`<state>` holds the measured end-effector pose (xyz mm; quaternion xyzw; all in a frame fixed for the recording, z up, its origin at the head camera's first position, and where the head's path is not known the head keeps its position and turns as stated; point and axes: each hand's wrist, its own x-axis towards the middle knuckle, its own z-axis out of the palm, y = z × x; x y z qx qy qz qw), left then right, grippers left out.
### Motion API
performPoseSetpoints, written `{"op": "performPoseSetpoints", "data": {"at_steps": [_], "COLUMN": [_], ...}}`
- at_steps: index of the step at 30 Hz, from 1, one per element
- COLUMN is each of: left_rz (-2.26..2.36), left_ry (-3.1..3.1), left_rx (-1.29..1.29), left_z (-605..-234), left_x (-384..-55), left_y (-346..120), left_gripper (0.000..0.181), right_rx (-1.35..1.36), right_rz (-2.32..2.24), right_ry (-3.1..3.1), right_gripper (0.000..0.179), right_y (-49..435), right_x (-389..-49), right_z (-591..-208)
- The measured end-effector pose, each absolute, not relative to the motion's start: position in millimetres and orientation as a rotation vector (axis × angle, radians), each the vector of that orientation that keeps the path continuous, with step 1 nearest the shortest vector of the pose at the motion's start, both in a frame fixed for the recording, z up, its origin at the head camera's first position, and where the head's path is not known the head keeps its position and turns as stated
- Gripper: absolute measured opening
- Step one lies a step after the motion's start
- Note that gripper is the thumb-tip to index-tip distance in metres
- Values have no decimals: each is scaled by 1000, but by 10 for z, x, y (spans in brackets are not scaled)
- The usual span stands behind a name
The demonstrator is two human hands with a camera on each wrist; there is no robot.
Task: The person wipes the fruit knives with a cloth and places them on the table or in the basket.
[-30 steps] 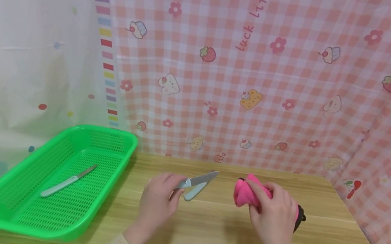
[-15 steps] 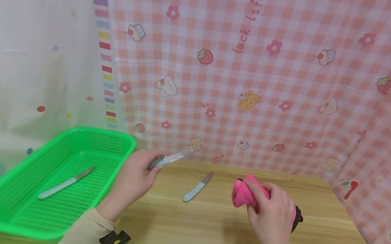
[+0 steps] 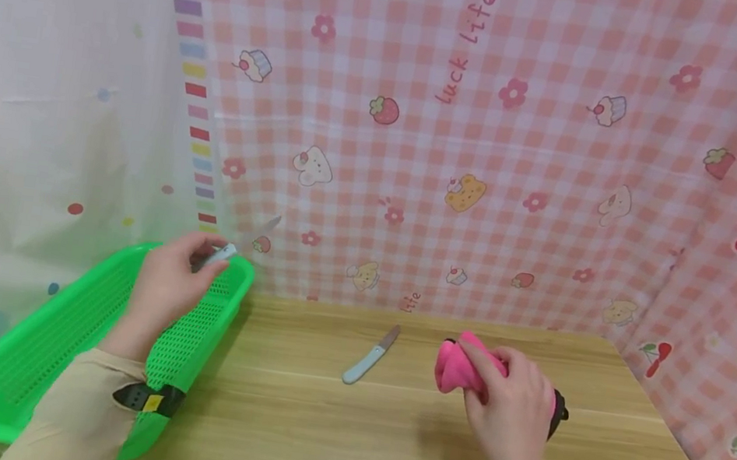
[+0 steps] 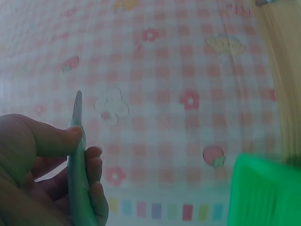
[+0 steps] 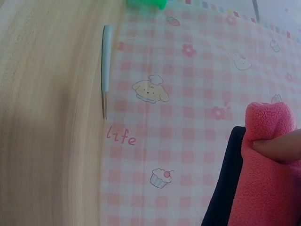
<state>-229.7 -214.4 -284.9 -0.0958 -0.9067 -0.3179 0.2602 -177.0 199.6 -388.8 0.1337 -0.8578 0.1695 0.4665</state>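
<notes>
Left hand (image 3: 174, 280): raised over green plastic basket (image 3: 65, 325), paring knife (image 4: 78, 179) pinched, pointed away. Right hand (image 3: 512, 403): held above bench (image 3: 325, 436), pink fleece bundle (image 3: 455, 369) gripped.

A wood-grain surface (image 3: 291, 427) runs back to a pink gingham curtain (image 3: 555, 162) lettered "luck life"; a dotted white curtain (image 3: 26, 147) hangs at left.

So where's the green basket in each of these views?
Head: green basket, lower left, partly covered.
Left wrist: part of the green basket, bottom right corner.
Right wrist: only a sliver of the green basket, top edge, near the middle.
Shared landmark: pink checked cloth.
</notes>
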Motion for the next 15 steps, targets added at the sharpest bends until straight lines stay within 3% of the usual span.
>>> {"op": "performPoseSetpoints", "data": {"at_steps": [15], "left_rz": [-841], "left_ry": [-2693], "left_rx": [-87], "left_z": [-3064], "left_x": [-2668], "left_y": [-2838], "left_gripper": [30], "right_rx": [333], "right_rz": [417], "right_ry": [-2100], "right_gripper": [58], "right_y": [1984], "right_x": [-1758], "right_z": [-3881]}}
